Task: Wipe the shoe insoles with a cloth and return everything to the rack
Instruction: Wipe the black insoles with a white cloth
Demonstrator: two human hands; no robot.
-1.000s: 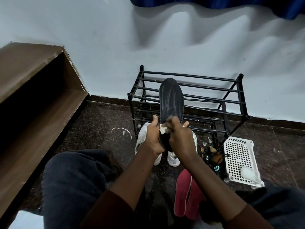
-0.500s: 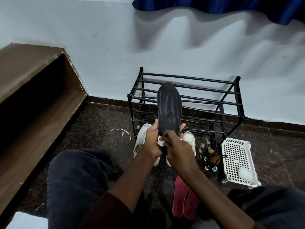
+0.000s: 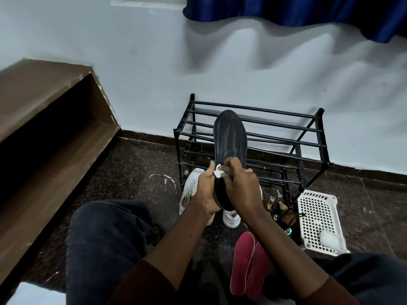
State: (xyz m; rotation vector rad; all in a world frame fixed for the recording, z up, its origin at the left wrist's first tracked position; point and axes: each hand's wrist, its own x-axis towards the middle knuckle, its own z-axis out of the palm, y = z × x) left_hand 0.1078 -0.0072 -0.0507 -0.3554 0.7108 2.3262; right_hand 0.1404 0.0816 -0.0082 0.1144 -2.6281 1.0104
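The person sat on the dark speckled floor (image 3: 123, 172) with both knees in dark trousers, holding a black insole (image 3: 230, 137) upright in front of the black rack (image 3: 286, 128), toe end up, its face streaked with pale marks. The left hand (image 3: 206, 190) gripped the heel end from the left, fingers curled behind it and the thumb lying up along its near edge. The right hand (image 3: 240, 186) had its fingers bunched around a small white cloth (image 3: 218, 173), pinching it against the insole's lower face, just beside the left thumb (only a small crumpled corner of the cloth showed between the two hands). Below the hands, a pair of white sneakers (image 3: 190, 190) stood on the floor against the rack's front, partly hidden by the wrists. Two red insoles (image 3: 242, 260) lay side by side on the floor nearer the person, under the right forearm. To the right of the rack's foot sat a white perforated basket (image 3: 317, 216) with a small white bundle (image 3: 330, 238) in its near corner, and a clutter of keys and trinkets (image 3: 279, 208) lay between basket and sneakers. A brown wooden shelf (image 3: 44, 128) stood at left, and a blue curtain (image 3: 308, 9) hung over the pale wall.
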